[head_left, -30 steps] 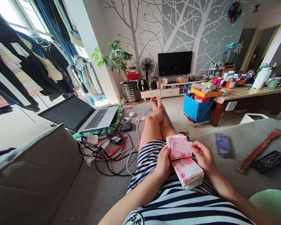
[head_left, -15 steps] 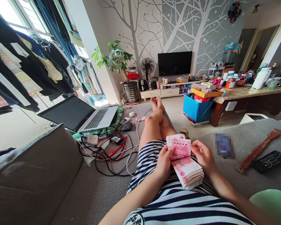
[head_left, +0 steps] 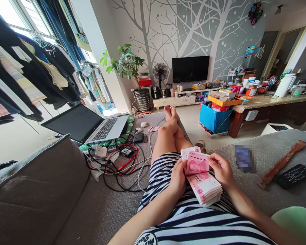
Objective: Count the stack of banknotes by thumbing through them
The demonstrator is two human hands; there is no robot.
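Observation:
A thick stack of pink 100 banknotes [head_left: 205,187] is bent over above the striped clothing on my lap. My left hand [head_left: 177,178] grips the stack at its left side, thumb on top near the fold. Between the thumb and fingers of my right hand [head_left: 220,170] is the right edge of a raised banknote [head_left: 197,166] with a portrait on it. Behind that note, more of the stack's upper end sticks up. The fingers of my left hand beneath the notes are partly hidden.
Left of my legs lie tangled cables [head_left: 122,166], a power bank [head_left: 138,137] and an open laptop [head_left: 89,124]. On the sofa at right are a phone [head_left: 243,158], a brown strap-like thing [head_left: 283,163] and a black remote [head_left: 294,176]. A cluttered table [head_left: 265,102] stands beyond.
The raised banknote has shifted slightly right and tilted with my right hand, whose fingers now lie further over its upper right corner. My left hand stays in place on the stack.

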